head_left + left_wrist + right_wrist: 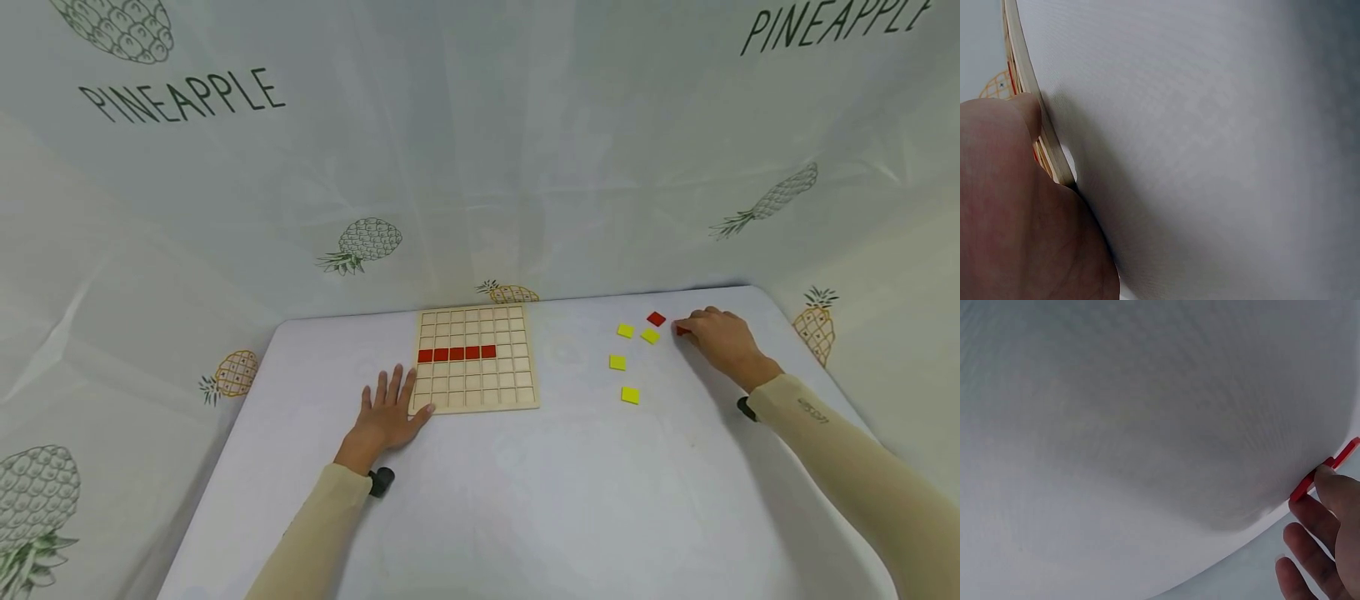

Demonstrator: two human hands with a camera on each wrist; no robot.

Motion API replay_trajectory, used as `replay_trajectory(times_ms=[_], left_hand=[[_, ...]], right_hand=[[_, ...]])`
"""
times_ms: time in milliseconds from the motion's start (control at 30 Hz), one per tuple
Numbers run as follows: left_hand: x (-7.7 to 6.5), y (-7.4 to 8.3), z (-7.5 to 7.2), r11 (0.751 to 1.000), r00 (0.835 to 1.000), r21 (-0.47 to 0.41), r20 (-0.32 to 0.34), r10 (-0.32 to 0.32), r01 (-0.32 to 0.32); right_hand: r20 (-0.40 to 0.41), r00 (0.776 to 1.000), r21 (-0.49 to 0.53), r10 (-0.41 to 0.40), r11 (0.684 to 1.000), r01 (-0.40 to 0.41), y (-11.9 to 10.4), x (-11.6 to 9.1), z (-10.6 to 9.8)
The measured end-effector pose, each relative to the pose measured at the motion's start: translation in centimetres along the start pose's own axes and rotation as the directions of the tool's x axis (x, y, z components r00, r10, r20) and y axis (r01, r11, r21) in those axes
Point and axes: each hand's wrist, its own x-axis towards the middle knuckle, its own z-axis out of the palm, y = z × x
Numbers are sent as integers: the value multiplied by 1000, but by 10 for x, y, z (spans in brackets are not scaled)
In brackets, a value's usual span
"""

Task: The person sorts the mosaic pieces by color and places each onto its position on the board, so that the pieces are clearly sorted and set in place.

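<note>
My left hand [386,421] lies spread at the lower left corner of a pale wooden grid board [480,400]. Its thumb overlaps the board's near edge, and the left wrist view shows the board's side [1054,150] right against the hand. Several red square tiles [457,353] form one row across the grid, starting from its left side. At the far right, my right hand [720,337] pinches a red tile [1302,487] between thumb and index finger, close over the table. Its other fingers are loosely bent. Another red tile [656,318] lies just left of that hand.
Several yellow square tiles [617,362] lie scattered on the white table [525,500], between the board and my right hand. A curtain [480,167] printed with pineapples rises behind the table's back edge and along both sides.
</note>
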Motion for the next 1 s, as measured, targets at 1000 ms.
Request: replay_trajectory(times_ms=[1000], left_hand=[[0,-1,2,1000,1000,2,-5,2,-2]], right_hand=[[-230,954,-3,-193,980,198,-65,23,-20]])
